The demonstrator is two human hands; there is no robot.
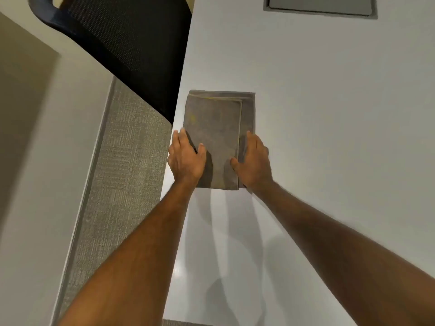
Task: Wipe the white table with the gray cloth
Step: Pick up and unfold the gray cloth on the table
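Note:
A gray cloth point(217, 128), folded into a rectangle, lies flat on the white table point(329, 137) close to the table's left edge. My left hand point(186, 158) grips the cloth's near left side, thumb on top and fingers along the edge. My right hand point(253, 161) grips the near right side the same way, thumb on top. Both forearms reach in from the bottom of the view.
A black mesh chair point(127, 41) stands off the table's left edge at the upper left. A gray rectangular panel point(320, 5) is set into the table at the far end. Gray carpet point(124, 184) lies beyond the left edge.

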